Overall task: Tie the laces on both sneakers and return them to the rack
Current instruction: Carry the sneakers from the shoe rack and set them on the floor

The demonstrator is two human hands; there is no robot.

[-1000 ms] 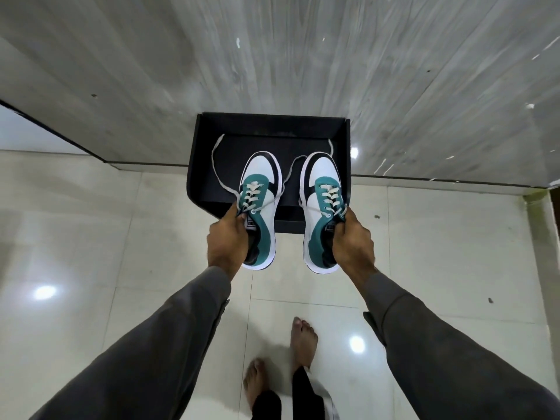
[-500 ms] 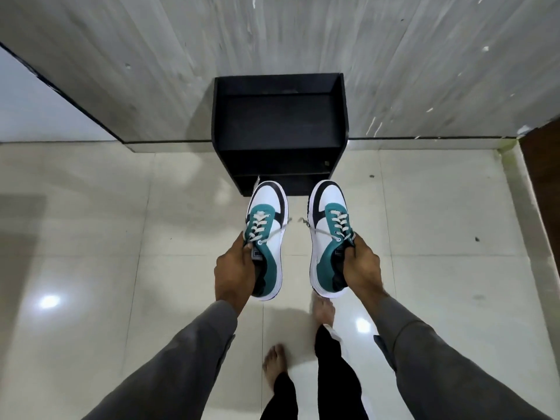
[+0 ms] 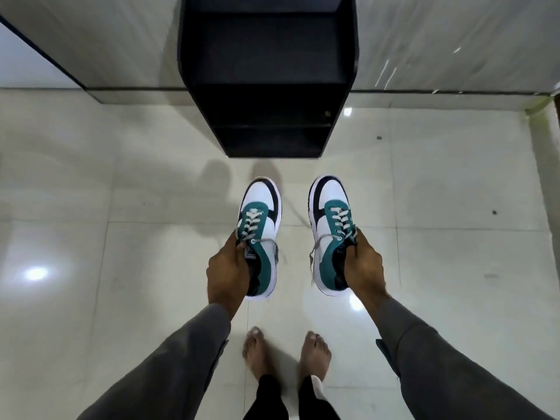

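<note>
I hold two white, teal and black sneakers in the air above the tiled floor, toes pointing away from me. My left hand (image 3: 228, 269) grips the left sneaker (image 3: 263, 213) at its tongue and collar. My right hand (image 3: 362, 266) grips the right sneaker (image 3: 328, 207) the same way. Grey laces hang loose and untied from both shoes. The black shoe rack (image 3: 268, 71) stands against the wall ahead, its shelves bare, well beyond the toes of the shoes.
Glossy pale floor tiles (image 3: 121, 268) lie all around. My bare feet (image 3: 285, 353) stand below the shoes. A grey wood-grain wall (image 3: 115, 34) rises behind the rack, with a dark skirting strip along its foot.
Both sneakers have come off the rack's top and moved back toward me, away from the rack. The rack now sits farther ahead, and my feet have stepped back.
</note>
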